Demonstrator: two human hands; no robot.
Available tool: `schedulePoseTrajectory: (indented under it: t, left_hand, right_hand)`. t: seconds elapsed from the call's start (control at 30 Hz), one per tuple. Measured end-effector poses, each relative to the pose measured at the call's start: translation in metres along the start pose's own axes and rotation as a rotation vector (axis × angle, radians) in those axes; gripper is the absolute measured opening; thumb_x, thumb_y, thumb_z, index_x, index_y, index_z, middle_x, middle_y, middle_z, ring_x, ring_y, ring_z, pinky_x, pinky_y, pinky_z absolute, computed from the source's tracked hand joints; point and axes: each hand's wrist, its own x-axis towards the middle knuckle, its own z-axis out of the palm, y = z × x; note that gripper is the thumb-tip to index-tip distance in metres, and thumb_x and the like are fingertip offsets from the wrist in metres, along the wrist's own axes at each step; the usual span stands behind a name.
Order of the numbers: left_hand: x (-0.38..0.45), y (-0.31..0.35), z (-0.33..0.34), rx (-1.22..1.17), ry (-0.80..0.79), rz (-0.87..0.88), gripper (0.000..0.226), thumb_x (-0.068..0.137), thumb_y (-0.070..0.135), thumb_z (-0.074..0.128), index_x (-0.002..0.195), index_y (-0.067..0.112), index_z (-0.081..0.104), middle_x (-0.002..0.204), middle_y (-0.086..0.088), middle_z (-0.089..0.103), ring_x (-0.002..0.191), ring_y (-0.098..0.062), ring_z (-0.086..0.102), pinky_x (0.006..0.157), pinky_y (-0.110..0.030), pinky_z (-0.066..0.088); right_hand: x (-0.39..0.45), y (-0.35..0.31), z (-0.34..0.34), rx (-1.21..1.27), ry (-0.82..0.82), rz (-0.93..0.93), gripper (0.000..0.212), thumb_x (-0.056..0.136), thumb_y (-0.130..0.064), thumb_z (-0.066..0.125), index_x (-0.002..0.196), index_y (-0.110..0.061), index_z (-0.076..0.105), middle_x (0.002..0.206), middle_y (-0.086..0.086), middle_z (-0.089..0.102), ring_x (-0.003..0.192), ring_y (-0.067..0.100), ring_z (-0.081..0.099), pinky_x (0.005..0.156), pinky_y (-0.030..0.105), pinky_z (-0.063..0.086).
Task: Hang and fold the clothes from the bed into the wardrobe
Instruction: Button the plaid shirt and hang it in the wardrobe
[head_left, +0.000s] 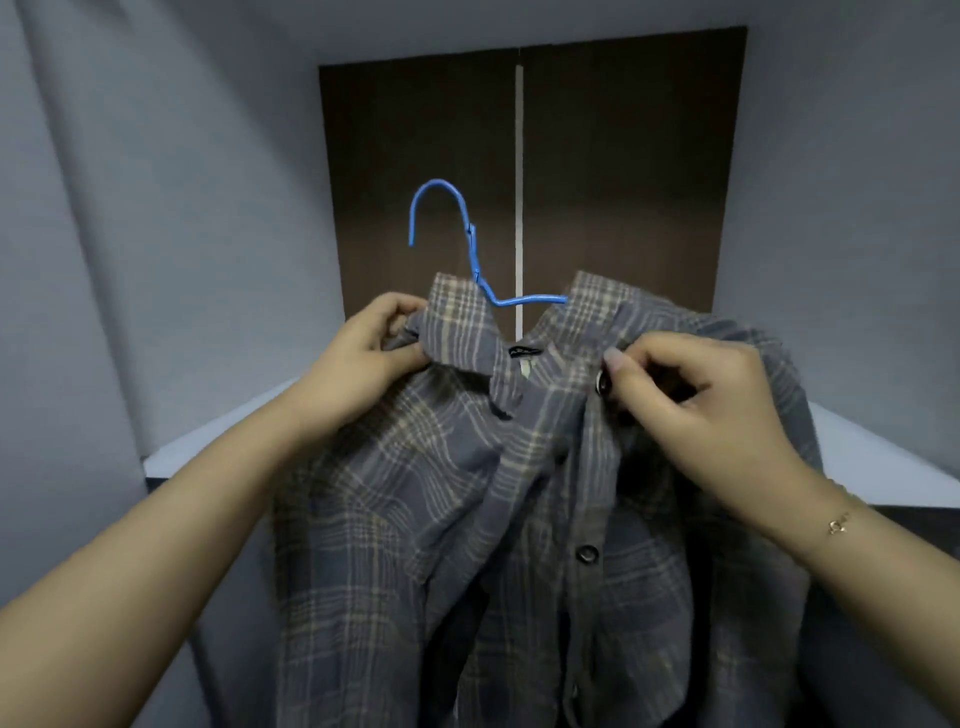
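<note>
Grey-blue plaid button-up shirt with tan stripes (467, 519) fills centre and lower frame, held up in the air, front facing the camera, placket partly open, body hanging down past the bottom edge. Dark round buttons (587, 553) run down the placket right of centre. Small black neck label (522, 352) shows inside the collar.

Blue coated-wire hanger (470, 244) sits inside the shirt's neck: hook and twisted stem stick up above the collar, centre frame, hook opening to the left and on nothing. One shoulder arm of the hanger runs right and disappears under the right collar.

Left hand (363, 353), centre left: fingers curled, pinching the left collar/shoulder fabric. Right hand (696, 395), centre right: fingers curled, thumb and fingertips pinching the placket at the top button. Thin gold bracelet (839, 522) on the right wrist.

Behind: dark brown wood-grain wardrobe back panel (623, 182) with a pale vertical seam, upper centre. White shelf (857, 457) runs across mid-frame behind the shirt. Pale grey side walls (156, 208) left and right.
</note>
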Motion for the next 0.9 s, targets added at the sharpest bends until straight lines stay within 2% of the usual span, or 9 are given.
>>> schedulePoseTrajectory:
  t: [0.1,0.17,0.27,0.33,0.43,0.67,0.73,0.83,0.9]
  left_hand:
    - [-0.029,0.016,-0.022,-0.025,-0.011,0.019,0.031,0.087,-0.007,0.061,0.098,0.022,0.06,0.095,0.011,0.067,0.083,0.009,0.062,0.076,-0.009,0.047]
    - [-0.053,0.022,-0.036,-0.046,-0.034,0.035,0.032,0.087,-0.008,0.06,0.097,0.023,0.062,0.092,0.013,0.07,0.085,0.005,0.064,0.077,-0.011,0.048]
    - [-0.09,0.028,-0.055,-0.042,-0.116,0.074,0.039,0.084,-0.01,0.062,0.093,0.028,0.065,0.09,0.018,0.071,0.085,0.005,0.063,0.077,-0.01,0.047]
    - [-0.112,0.032,-0.062,-0.023,-0.16,0.094,0.043,0.083,-0.01,0.064,0.091,0.032,0.065,0.09,0.021,0.07,0.085,0.008,0.062,0.078,-0.008,0.045]
    - [-0.14,0.036,-0.064,-0.015,-0.202,0.097,0.04,0.083,-0.01,0.064,0.092,0.029,0.064,0.089,0.023,0.069,0.085,0.01,0.061,0.08,-0.006,0.044]
    - [-0.185,0.04,-0.065,0.003,-0.327,-0.006,0.031,0.089,-0.002,0.062,0.101,0.026,0.065,0.097,0.019,0.069,0.095,0.005,0.062,0.082,-0.006,0.042]
    - [-0.197,0.033,-0.063,0.03,-0.336,-0.036,0.029,0.088,-0.002,0.063,0.102,0.023,0.065,0.101,0.013,0.07,0.099,0.001,0.062,0.085,-0.011,0.043]
    - [-0.214,0.023,-0.062,0.064,-0.316,-0.065,0.029,0.087,-0.004,0.065,0.102,0.02,0.065,0.107,0.002,0.068,0.102,-0.004,0.061,0.09,-0.017,0.043]
    - [-0.222,0.021,-0.06,0.05,-0.287,-0.083,0.029,0.085,-0.006,0.065,0.1,0.019,0.065,0.105,-0.001,0.068,0.097,0.0,0.062,0.086,-0.012,0.044]
  right_hand:
    - [-0.014,-0.031,-0.017,-0.103,0.099,-0.033,0.034,0.094,-0.021,0.058,0.063,-0.007,0.056,0.06,0.005,0.055,0.057,0.021,0.053,0.057,0.035,0.041]
    - [-0.022,-0.046,-0.024,-0.247,0.1,-0.02,0.019,0.093,-0.025,0.059,0.082,-0.009,0.062,0.084,0.004,0.06,0.079,0.019,0.055,0.072,0.026,0.042]
    - [-0.037,-0.064,-0.023,-0.354,-0.227,0.176,0.044,0.09,-0.043,0.062,0.125,-0.017,0.056,0.123,-0.002,0.056,0.115,0.013,0.05,0.099,0.028,0.039]
    - [-0.052,-0.082,-0.02,-0.262,-0.451,0.303,0.049,0.086,-0.052,0.059,0.124,-0.022,0.057,0.119,-0.008,0.062,0.111,0.009,0.057,0.098,0.035,0.045]
    - [-0.076,-0.108,-0.018,-0.098,-0.574,0.398,0.031,0.083,-0.055,0.056,0.095,-0.028,0.063,0.087,-0.01,0.067,0.082,0.006,0.062,0.076,0.031,0.051]
    - [-0.108,-0.147,-0.022,0.102,-0.23,0.494,0.044,0.094,-0.043,0.046,0.071,-0.006,0.053,0.064,-0.01,0.054,0.061,0.002,0.05,0.059,0.02,0.042]
    - [-0.111,-0.148,-0.018,0.351,-0.087,0.666,0.043,0.1,-0.037,0.045,0.088,0.0,0.065,0.082,0.001,0.07,0.074,0.012,0.066,0.068,0.025,0.053]
    - [-0.112,-0.143,-0.018,1.054,0.114,1.133,0.043,0.103,-0.037,0.039,0.104,-0.007,0.069,0.104,0.011,0.074,0.094,0.025,0.072,0.072,0.035,0.06]
    - [-0.117,-0.136,-0.016,0.971,0.023,1.339,0.043,0.104,-0.033,0.035,0.093,-0.009,0.069,0.09,0.011,0.074,0.082,0.027,0.07,0.066,0.034,0.057]
